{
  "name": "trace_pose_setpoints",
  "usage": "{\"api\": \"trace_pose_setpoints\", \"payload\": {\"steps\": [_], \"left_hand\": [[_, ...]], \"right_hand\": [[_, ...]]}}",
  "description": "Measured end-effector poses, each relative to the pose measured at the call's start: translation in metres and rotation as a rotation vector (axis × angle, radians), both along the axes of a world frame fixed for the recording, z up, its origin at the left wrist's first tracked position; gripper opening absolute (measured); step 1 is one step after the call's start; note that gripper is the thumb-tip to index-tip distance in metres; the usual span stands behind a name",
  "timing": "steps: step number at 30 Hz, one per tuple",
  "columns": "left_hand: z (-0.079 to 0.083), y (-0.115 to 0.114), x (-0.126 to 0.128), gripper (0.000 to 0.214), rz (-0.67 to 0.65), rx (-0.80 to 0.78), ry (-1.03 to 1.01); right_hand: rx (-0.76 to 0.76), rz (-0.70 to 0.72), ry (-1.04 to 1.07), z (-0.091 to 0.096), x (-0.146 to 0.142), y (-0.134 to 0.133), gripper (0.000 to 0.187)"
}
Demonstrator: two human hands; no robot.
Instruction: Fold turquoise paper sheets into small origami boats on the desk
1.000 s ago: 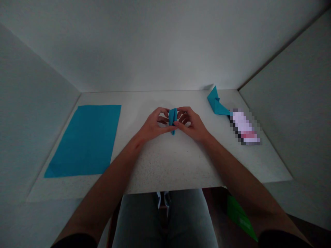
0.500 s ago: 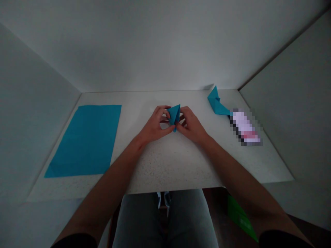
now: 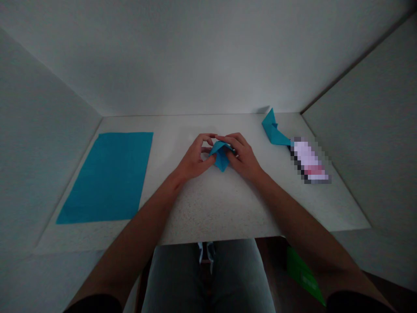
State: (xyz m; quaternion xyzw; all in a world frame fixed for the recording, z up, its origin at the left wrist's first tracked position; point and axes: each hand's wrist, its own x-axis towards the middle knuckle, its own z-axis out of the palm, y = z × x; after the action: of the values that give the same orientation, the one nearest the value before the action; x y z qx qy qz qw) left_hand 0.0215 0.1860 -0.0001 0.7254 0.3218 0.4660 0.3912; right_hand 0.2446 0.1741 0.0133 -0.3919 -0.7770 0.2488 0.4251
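A small piece of folded blue paper (image 3: 222,161) is held between both hands over the middle of the white table. My left hand (image 3: 198,156) grips its left side, with the thumb at the lower left edge and the fingers curled behind. On the opposite side, my right hand (image 3: 243,154) has its thumb pressed into the fold and its fingers over the top. The paper's upper part spreads like a roof, and a pointed flap hangs toward me. Fingers hide part of its back.
Flat blue paper (image 3: 109,176) lies on the table's left side. At the back right, a folded blue paper figure (image 3: 272,130) touches or nearly touches a blurred phone-like object (image 3: 309,161). The white table (image 3: 221,213) meets walls behind and beside it. Something green (image 3: 302,274) is below, right.
The folded paper has turned and opened: its upright point is now a spread roof shape with a flap toward me. The right fingers have moved over its top.
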Motion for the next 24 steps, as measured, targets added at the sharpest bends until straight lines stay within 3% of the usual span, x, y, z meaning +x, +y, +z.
{"api": "trace_pose_setpoints", "payload": {"steps": [5, 9, 13, 18, 21, 24], "left_hand": [[0.005, 0.008, -0.006, 0.024, 0.124, -0.109, -0.103], [0.005, 0.016, -0.009, 0.028, 0.111, -0.225, -0.180], [0.004, 0.019, -0.009, 0.030, 0.115, -0.286, -0.250], [0.005, 0.017, -0.011, 0.038, 0.037, -0.294, -0.249], [0.004, 0.016, -0.013, 0.047, -0.063, -0.287, -0.262], [0.000, 0.016, -0.012, 0.057, -0.048, -0.322, -0.280]], "right_hand": [[-0.198, 0.022, 0.271, -0.005, 0.001, 0.006, 0.041], [-0.227, 0.102, 0.361, -0.005, 0.006, 0.010, 0.036], [-0.294, 0.149, 0.384, -0.002, 0.006, 0.009, 0.049], [-0.423, 0.159, 0.410, -0.009, 0.005, 0.015, 0.040], [-0.382, 0.132, 0.411, -0.013, 0.007, 0.019, 0.050], [-0.337, 0.062, 0.374, -0.011, 0.008, 0.018, 0.066]]}}
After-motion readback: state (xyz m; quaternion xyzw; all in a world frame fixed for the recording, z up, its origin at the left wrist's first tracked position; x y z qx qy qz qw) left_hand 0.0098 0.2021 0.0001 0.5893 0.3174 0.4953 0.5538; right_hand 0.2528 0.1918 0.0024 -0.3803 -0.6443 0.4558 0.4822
